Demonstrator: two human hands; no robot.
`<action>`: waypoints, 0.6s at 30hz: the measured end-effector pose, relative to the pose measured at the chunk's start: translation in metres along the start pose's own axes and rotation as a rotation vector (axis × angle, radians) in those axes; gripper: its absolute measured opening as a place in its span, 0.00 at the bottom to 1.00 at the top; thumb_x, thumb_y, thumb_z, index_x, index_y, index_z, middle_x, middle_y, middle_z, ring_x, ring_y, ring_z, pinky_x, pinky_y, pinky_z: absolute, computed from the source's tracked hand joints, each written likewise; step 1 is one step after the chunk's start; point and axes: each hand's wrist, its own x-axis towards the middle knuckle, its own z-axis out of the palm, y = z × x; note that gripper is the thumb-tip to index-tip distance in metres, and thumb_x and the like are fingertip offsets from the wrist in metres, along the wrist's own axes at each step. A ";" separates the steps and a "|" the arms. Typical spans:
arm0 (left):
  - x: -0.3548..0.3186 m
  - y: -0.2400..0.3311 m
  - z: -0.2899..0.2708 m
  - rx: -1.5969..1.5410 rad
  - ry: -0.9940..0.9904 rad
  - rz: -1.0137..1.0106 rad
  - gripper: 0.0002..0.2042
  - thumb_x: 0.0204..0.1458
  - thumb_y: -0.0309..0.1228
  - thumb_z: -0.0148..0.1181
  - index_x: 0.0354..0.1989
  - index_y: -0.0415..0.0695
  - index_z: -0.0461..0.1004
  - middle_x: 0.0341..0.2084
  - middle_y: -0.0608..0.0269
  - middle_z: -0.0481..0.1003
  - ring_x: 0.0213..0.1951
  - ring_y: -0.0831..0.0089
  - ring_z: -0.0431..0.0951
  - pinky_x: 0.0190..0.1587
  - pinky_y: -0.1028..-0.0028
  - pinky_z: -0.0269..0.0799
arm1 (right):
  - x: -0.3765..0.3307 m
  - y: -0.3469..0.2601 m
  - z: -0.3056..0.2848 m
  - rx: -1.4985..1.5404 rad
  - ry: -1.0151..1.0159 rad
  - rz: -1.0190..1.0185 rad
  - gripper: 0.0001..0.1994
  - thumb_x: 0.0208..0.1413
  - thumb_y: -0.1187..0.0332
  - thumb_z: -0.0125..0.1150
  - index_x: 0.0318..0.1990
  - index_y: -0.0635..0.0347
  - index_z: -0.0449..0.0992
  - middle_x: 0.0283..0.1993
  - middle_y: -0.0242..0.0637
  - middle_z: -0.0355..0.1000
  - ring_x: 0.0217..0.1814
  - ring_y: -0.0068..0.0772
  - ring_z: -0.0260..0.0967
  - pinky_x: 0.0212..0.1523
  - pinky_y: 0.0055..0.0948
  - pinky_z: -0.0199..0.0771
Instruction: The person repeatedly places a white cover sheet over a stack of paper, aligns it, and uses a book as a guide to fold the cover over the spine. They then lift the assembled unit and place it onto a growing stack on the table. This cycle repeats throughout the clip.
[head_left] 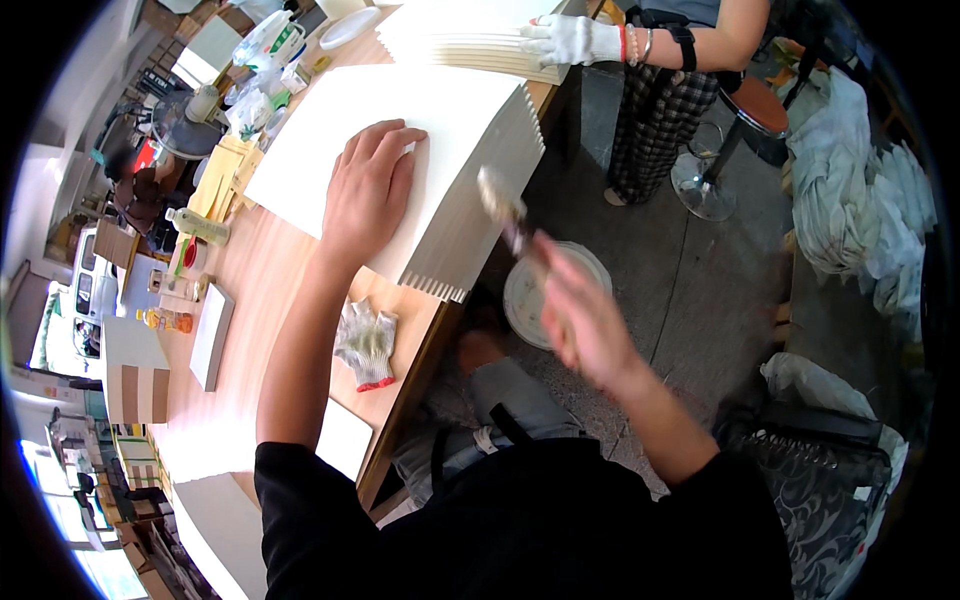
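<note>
- A fanned stack of white paper sheets (440, 130) lies on the wooden table (265, 270), its staggered edges overhanging the table's edge toward 3 o'clock.
- My left hand (368, 190) rests flat on that stack, palm down, fingers stretched toward 12 o'clock and close together; it grips nothing.
- My right hand (585, 320) is off the table, at 4 o'clock from the stack, wrapped around the handle of a brush (505, 210). The hand is blurred, so the exact finger positions cannot be told.
- The brush's bristle end sits just beside the stack's stepped edge; contact cannot be confirmed.
- A white round tub (520, 290) stands on the floor below the right hand, partly hidden by it.
- A grey work glove with a red cuff (366, 345) lies on the table at 6 o'clock from my left hand, near the table's edge.
- At 12 o'clock, a second fanned stack of sheets (470, 40) is held down by another person's white-gloved hand (565, 40).
- A red-seated stool (750, 110) stands on the floor at 2 o'clock.
- Bottles and small containers (195, 225) crowd the table at 9 to 11 o'clock.
</note>
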 end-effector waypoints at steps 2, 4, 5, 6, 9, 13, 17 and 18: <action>0.009 0.002 0.003 -0.009 0.013 0.025 0.13 0.65 0.28 0.55 0.55 0.48 0.79 0.59 0.52 0.76 0.63 0.49 0.73 0.66 0.56 0.67 | 0.023 0.012 0.005 0.015 0.045 -0.041 0.30 0.78 0.64 0.45 0.83 0.52 0.50 0.29 0.24 0.65 0.20 0.12 0.58 0.17 0.17 0.62; 0.011 0.004 0.006 -0.008 0.010 0.021 0.13 0.65 0.28 0.55 0.55 0.47 0.79 0.59 0.52 0.76 0.63 0.49 0.73 0.66 0.56 0.67 | 0.028 0.032 0.026 -0.057 0.039 -0.082 0.30 0.77 0.64 0.47 0.82 0.55 0.51 0.41 0.32 0.64 0.34 0.20 0.59 0.32 0.22 0.62; 0.013 0.005 0.007 -0.017 0.004 0.026 0.13 0.65 0.28 0.55 0.55 0.47 0.79 0.59 0.51 0.76 0.64 0.49 0.73 0.66 0.56 0.67 | 0.007 0.044 0.041 -0.181 -0.029 -0.094 0.30 0.77 0.65 0.48 0.82 0.57 0.52 0.53 0.39 0.64 0.49 0.27 0.60 0.47 0.28 0.62; 0.016 0.007 0.009 -0.023 0.004 0.030 0.13 0.65 0.28 0.55 0.55 0.47 0.79 0.59 0.51 0.76 0.64 0.48 0.72 0.66 0.56 0.67 | -0.014 0.050 0.048 -0.286 -0.125 -0.074 0.30 0.76 0.65 0.49 0.81 0.59 0.53 0.65 0.46 0.63 0.64 0.34 0.62 0.61 0.34 0.62; 0.012 0.007 0.005 -0.023 -0.005 0.016 0.13 0.65 0.28 0.56 0.56 0.47 0.79 0.60 0.50 0.75 0.64 0.48 0.72 0.67 0.56 0.66 | -0.043 0.045 0.027 -0.226 -0.276 0.069 0.32 0.74 0.65 0.53 0.81 0.58 0.53 0.76 0.55 0.64 0.78 0.44 0.63 0.77 0.41 0.62; 0.007 0.003 0.003 -0.008 0.011 -0.006 0.15 0.65 0.29 0.57 0.59 0.50 0.79 0.62 0.50 0.74 0.66 0.48 0.71 0.68 0.55 0.65 | -0.018 0.020 -0.046 -0.007 -0.244 -0.020 0.36 0.74 0.65 0.55 0.84 0.51 0.46 0.34 0.30 0.73 0.26 0.15 0.67 0.31 0.21 0.76; 0.014 0.015 0.003 0.032 -0.001 -0.029 0.21 0.66 0.32 0.57 0.67 0.58 0.77 0.66 0.51 0.72 0.68 0.49 0.69 0.71 0.52 0.60 | 0.030 0.010 -0.096 -0.729 -0.064 -0.499 0.19 0.69 0.59 0.65 0.62 0.56 0.75 0.37 0.34 0.81 0.34 0.30 0.80 0.37 0.36 0.81; 0.016 0.014 0.004 0.039 -0.018 -0.020 0.20 0.66 0.33 0.57 0.66 0.58 0.77 0.67 0.52 0.72 0.69 0.49 0.69 0.72 0.52 0.60 | 0.038 -0.010 -0.092 -0.953 -0.048 -0.557 0.16 0.67 0.56 0.66 0.55 0.56 0.79 0.37 0.36 0.82 0.35 0.34 0.82 0.39 0.38 0.82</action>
